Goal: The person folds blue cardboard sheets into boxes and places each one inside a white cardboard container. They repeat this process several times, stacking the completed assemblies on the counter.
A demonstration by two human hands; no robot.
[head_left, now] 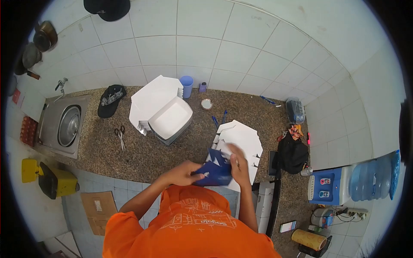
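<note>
Over the counter's front edge, a dark blue cardboard box blank [218,174] with white inner flaps is between my hands, partly folded. My left hand [188,173] pinches its left side, thumb on the blue face. The fingers of my right hand [238,163] close on its right edge, slightly smeared by motion. Flat white box blanks [247,137] lie just beyond, under my right hand. Farther left stand folded open boxes [172,116], nested in a stack, with more white cardboard blanks [150,96] leaning behind them.
Scissors [121,136] and a black cap [112,101] lie left on the granite counter [172,159]. A blue cup [186,86], a small round tin [207,104] and blue pens [220,119] are toward the back. A black bag [292,150] and water dispenser [329,185] stand right.
</note>
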